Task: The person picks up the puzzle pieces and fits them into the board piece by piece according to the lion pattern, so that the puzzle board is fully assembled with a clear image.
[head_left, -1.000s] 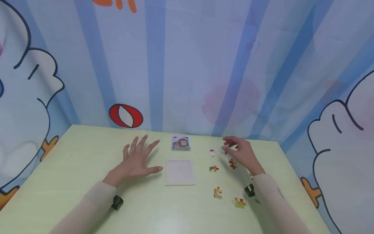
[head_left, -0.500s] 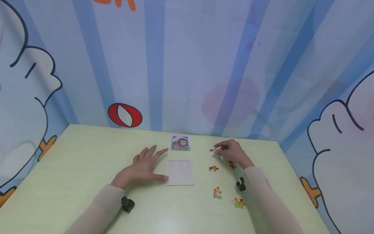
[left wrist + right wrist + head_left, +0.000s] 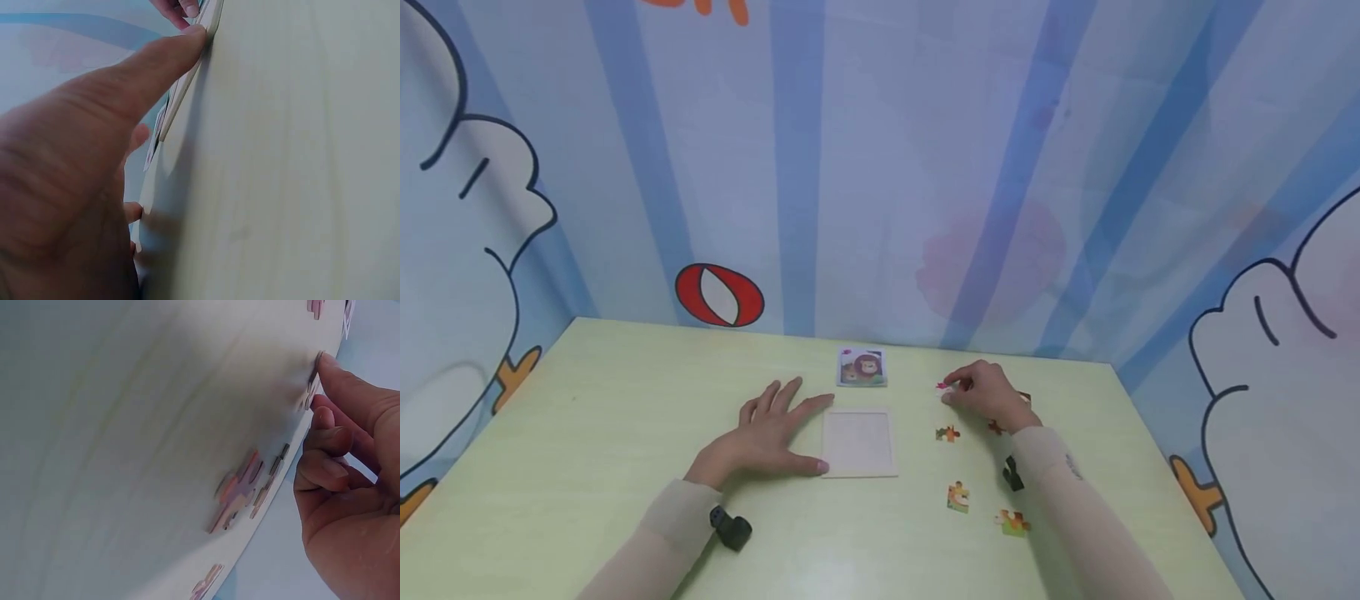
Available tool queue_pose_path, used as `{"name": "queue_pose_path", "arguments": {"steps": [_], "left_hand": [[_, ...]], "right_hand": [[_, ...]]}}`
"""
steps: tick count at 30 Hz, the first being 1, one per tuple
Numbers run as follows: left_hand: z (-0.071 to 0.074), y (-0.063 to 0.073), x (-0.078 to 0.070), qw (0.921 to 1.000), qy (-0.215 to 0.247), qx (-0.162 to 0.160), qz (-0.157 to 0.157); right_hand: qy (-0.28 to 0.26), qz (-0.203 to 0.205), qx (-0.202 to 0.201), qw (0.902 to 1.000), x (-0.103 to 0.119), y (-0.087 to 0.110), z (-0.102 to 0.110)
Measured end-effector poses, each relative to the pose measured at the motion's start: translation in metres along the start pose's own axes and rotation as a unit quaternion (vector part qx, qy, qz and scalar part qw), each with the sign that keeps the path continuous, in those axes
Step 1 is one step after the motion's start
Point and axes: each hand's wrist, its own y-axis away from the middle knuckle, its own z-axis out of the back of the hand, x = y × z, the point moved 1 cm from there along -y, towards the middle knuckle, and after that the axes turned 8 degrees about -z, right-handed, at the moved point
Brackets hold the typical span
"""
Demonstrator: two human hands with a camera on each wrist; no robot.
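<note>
My left hand lies spread at the left side of a shallow white puzzle tray. Its thumb touches the tray's near left corner, and the forefinger reaches toward the far left one. To the right, my right hand pinches a white and pink jigsaw piece at the table surface, partly hidden by the fingertips. In the right wrist view, thumb and forefinger meet at that piece, with the other fingers curled in. Behind the tray lies a square lion picture.
Loose jigsaw pieces lie right of the tray: an orange and green one, a yellowish one and an orange and green one nearer me. More sit partly under the right hand and wrist. A patterned curtain hangs behind the table.
My left hand has moved right and down onto the tray's left edge. The right hand has moved left from above the far pieces and taken hold of the white and pink jigsaw piece.
</note>
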Motion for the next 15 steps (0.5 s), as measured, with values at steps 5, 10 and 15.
{"name": "queue_pose_path", "arguments": {"steps": [5, 10, 15], "left_hand": [[-0.0013, 0.0019, 0.001, 0.9998, 0.012, -0.008, -0.012], [-0.0053, 0.0035, 0.0038, 0.9993, 0.023, -0.02, -0.021], [-0.0072, 0.0015, 0.0064, 0.9993, 0.017, -0.019, -0.025]], "right_hand": [[0.009, 0.004, -0.011, 0.9999, 0.0019, -0.0003, 0.0001], [0.001, -0.001, -0.012, 0.9999, 0.0038, -0.0006, -0.0004], [-0.024, -0.006, -0.017, 0.9996, 0.0028, -0.001, 0.0015]]}}
